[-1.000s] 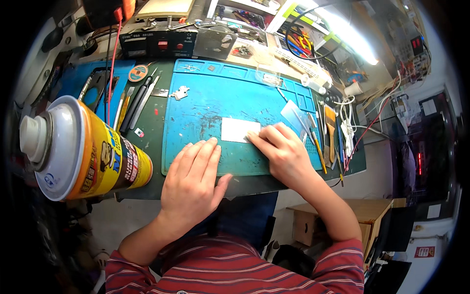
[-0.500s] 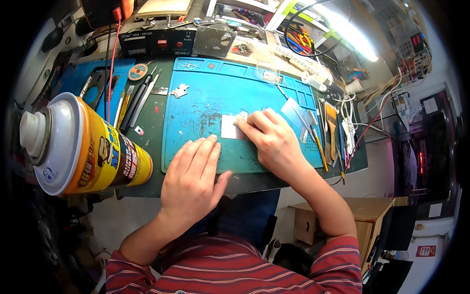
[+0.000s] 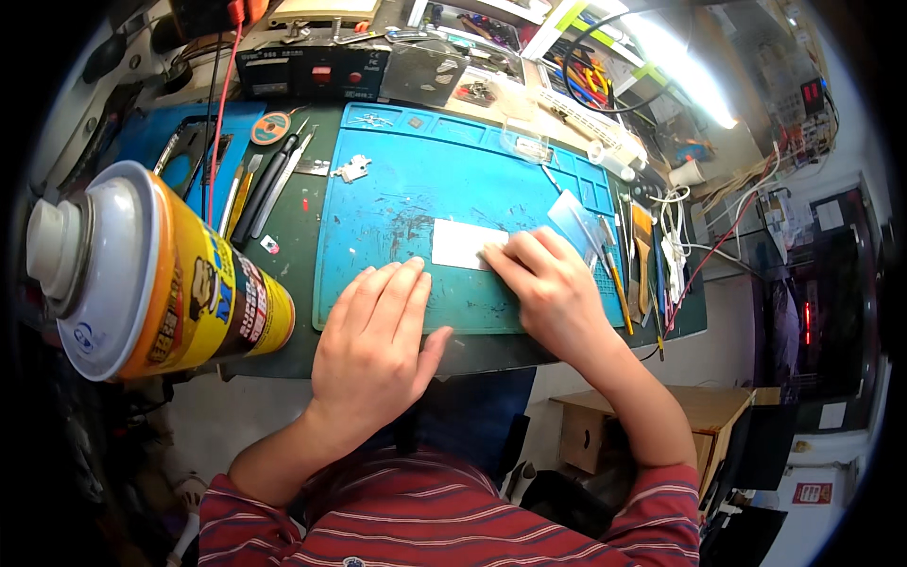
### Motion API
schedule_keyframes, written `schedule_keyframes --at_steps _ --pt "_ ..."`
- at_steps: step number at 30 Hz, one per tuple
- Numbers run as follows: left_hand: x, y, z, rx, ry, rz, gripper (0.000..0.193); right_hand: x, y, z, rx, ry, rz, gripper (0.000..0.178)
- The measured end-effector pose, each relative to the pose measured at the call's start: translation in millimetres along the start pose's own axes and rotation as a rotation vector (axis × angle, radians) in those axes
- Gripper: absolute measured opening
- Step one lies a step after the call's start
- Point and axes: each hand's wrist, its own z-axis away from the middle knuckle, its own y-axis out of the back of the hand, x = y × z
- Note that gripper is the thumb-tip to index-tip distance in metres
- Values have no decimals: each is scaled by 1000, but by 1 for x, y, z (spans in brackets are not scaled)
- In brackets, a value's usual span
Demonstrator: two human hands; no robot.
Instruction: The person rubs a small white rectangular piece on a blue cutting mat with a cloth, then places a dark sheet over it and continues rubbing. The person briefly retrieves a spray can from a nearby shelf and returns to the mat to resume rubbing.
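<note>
A thin white rectangular plate (image 3: 460, 244) lies flat on the blue work mat (image 3: 378, 246). My right hand (image 3: 557, 288) is closed, its fingertips pressed on the plate's right end. Something small and pale seems pinched there, but the fingers mostly hide it. My left hand (image 3: 370, 326) rests with straight fingers over the mat's near edge, thumb held apart, just left of and nearer than the plate. A small silvery metal part (image 3: 351, 168) sits at the mat's upper left.
A large yellow can (image 3: 179, 274) with a white cap stands close on the left. Pens and tweezers (image 3: 274, 189) lie beyond it, beside a solder-wick spool (image 3: 270, 128). On the right are a brush (image 3: 642, 244) and a clear plastic piece (image 3: 571, 219). A black instrument box (image 3: 312, 74) is at the back.
My right hand has slid rightward and slightly nearer along the white plate, uncovering more of its middle. My left hand has hardly moved. The view has shifted slightly.
</note>
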Motion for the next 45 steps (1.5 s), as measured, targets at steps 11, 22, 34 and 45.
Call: schedule_keyframes --at_steps 11,22,34,45 --pt "0 1 0 -3 -10 3 56 0 0 -5 3 -44 -5 45" --pt "-2 2 0 -9 -9 5 56 -3 -2 1 33 -120 -5 46" --pt "-1 4 0 -23 -12 5 58 -16 5 17 46 -135 20 40" --pt "0 2 -2 -12 -26 -40 56 -4 -1 10 68 -204 -3 48"
